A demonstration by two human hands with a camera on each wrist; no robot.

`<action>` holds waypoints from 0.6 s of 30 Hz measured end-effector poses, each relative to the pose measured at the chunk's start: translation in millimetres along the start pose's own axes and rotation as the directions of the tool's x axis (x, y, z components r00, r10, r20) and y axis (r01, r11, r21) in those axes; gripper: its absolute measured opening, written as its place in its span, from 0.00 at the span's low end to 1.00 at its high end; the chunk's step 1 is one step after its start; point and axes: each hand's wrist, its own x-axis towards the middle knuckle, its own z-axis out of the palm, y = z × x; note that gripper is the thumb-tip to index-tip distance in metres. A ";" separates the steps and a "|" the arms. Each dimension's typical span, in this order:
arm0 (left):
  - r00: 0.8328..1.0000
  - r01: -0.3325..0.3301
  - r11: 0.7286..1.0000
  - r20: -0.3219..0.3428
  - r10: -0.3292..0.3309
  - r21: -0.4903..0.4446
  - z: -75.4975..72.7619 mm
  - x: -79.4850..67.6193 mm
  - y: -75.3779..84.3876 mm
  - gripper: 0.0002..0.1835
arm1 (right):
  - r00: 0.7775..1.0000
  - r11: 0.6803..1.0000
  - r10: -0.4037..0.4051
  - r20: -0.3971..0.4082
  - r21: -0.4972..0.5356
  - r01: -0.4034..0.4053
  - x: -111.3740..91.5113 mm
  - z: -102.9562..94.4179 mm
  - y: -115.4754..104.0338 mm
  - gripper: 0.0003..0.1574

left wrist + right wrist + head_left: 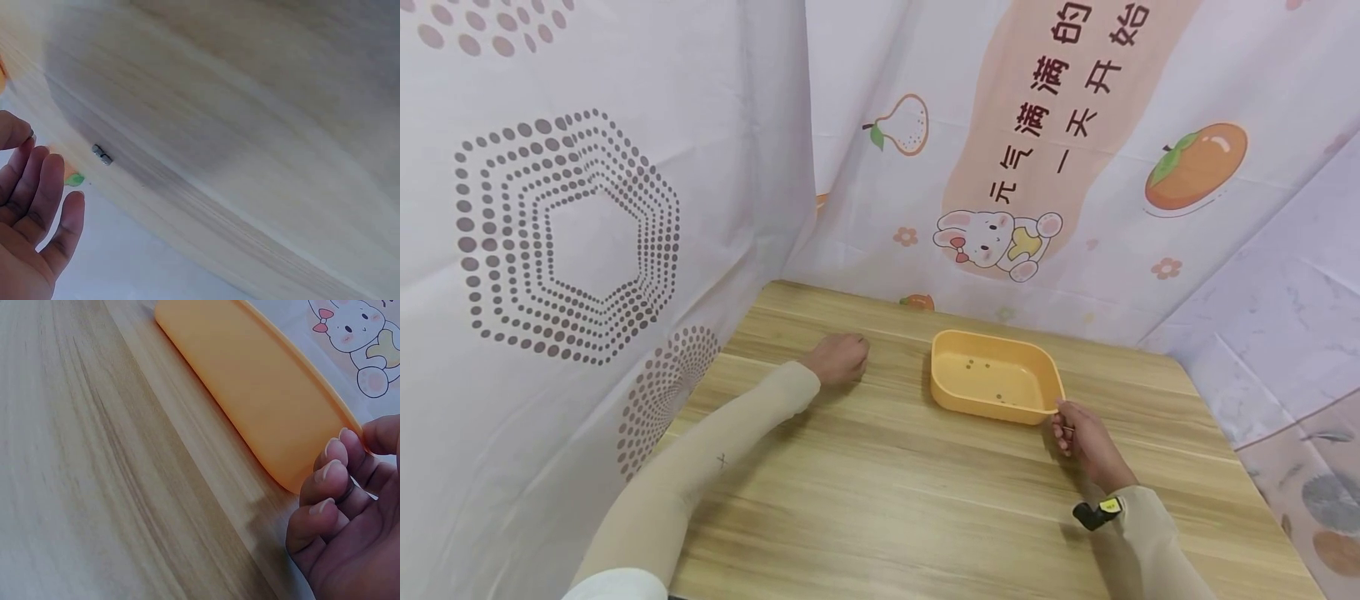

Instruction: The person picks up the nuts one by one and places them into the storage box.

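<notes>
A yellow tray with rounded corners sits on the table, several small dark pieces lying on its floor. My right hand pinches the tray's near right corner by the rim; in the right wrist view the thumb and index finger meet on that edge. To the left of the tray, my left hand is low over the table. Its thumb and index finger pinch a tiny grey piece, mostly covered by the fingertips. Two small grey metallic bits lie on the wood close to these fingers.
The wooden table ends at a patterned cloth curtain behind it. Another curtain hangs along the left side, near the left forearm. A black device with a yellow label is strapped at the right wrist.
</notes>
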 end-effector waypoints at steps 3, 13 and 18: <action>1.000 0.005 1.000 -0.001 -0.005 0.005 -0.3 3.7 2.1 0.06 | 1.000 1.000 -0.001 -0.001 0.003 0.001 -0.2 0.0 -0.1 0.25; 0.999 -0.036 0.998 -0.016 0.037 0.053 -4.0 14.8 11.2 0.07 | 1.000 1.000 0.003 0.000 0.007 -0.003 0.6 -0.9 1.1 0.24; 0.998 -0.044 0.997 -0.036 0.047 0.069 -5.5 22.1 15.7 0.08 | 1.000 1.000 0.004 -0.006 0.009 -0.004 1.5 -1.0 0.8 0.25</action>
